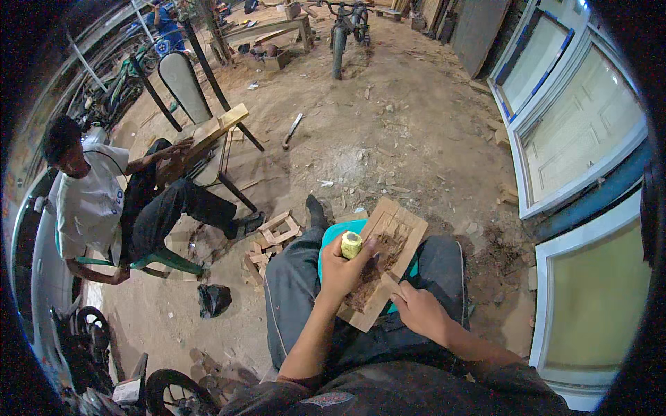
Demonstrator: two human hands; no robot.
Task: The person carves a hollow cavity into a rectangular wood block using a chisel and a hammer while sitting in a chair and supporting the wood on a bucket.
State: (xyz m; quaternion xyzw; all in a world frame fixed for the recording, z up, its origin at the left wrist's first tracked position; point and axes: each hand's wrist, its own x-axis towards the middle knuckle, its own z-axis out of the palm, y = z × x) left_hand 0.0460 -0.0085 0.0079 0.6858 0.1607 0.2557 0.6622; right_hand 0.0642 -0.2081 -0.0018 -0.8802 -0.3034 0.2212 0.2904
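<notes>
My left hand [337, 267] is closed around an upright yellow cylindrical handle [351, 244] with a grey top; whatever extends below it is hidden. Beneath that hand lies a rectangular wooden panel [406, 232] with a raised border and wood shavings in its recess, tilted across my lap over a turquoise plastic piece [335, 231]. My right hand [411, 303] has its fingers curled on the light wood at the panel's lower right side.
A person [90, 194] sits at left by a metal stand holding planks [225, 119]. A knife-like tool [295, 128], wood offcuts [277, 229] and a black bag [215, 298] lie on the dirt floor. A bicycle [340, 38] stands ahead, motorcycles lower left, framed doors [576, 125] along the right.
</notes>
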